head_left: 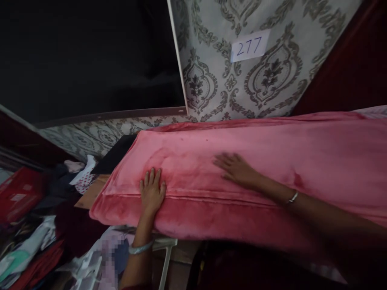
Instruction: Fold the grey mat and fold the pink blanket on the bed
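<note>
A pink plush blanket (pixel 256 145) lies spread in a long folded layer, with a seam or fold edge running along its near side. My left hand (pixel 152 191) rests flat on the blanket near its left end, fingers spread across that fold. Farther right, my right hand (pixel 237 169) is palm down over the blanket's middle, fingers stretched out and slightly blurred; whether it touches the cloth I cannot tell. Neither hand holds anything. Darker smoothed patches show in the pile around both hands.
Behind the blanket is a patterned wall with a paper label (pixel 250 45) reading 277. A large dark screen (pixel 90 60) hangs at upper left. Clothes (pixel 36 245) and a red box (pixel 21 195) lie at lower left, beside a wooden board edge (pixel 92 191). A pale metal frame (pixel 166 257) stands below.
</note>
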Tool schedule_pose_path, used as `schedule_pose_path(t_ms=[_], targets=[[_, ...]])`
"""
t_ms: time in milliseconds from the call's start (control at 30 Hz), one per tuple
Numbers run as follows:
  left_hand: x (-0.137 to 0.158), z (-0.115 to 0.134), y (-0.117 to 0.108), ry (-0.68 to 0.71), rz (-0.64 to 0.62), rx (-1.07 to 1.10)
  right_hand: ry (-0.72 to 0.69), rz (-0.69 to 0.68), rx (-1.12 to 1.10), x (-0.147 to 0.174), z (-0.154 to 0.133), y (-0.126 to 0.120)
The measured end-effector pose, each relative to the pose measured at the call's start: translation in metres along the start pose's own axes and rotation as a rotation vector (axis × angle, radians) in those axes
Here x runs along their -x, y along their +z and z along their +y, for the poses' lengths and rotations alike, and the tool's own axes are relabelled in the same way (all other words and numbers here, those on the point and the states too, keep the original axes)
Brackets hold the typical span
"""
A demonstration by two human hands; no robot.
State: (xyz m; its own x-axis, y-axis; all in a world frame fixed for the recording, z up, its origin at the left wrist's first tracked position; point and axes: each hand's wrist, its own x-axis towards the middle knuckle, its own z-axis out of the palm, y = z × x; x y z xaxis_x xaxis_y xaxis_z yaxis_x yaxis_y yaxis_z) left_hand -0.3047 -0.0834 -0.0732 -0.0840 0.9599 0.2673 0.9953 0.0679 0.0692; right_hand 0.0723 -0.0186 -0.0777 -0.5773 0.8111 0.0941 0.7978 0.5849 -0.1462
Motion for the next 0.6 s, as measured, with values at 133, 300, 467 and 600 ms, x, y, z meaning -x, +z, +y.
schedule_pose_path(t_ms=[133, 300, 467, 600], targets=[[-0.001, -0.003, 0.002, 0.017, 0.027, -0.006, 0.467, 0.123, 0.125, 0.031, 0.047, -0.020], [-0.005, -0.005, 0.002, 0.027, 0.044, -0.030, 0.237, 0.085, 0.082, 0.061, 0.003, -0.011], [-0.012, -0.009, 0.003, 0.054, 0.045, -0.056, 0.207, 0.109, 0.074, 0.085, 0.015, 0.002], [-0.017, -0.012, 0.005, 0.077, 0.052, -0.044, 0.423, 0.121, 0.149, 0.143, 0.096, -0.019]])
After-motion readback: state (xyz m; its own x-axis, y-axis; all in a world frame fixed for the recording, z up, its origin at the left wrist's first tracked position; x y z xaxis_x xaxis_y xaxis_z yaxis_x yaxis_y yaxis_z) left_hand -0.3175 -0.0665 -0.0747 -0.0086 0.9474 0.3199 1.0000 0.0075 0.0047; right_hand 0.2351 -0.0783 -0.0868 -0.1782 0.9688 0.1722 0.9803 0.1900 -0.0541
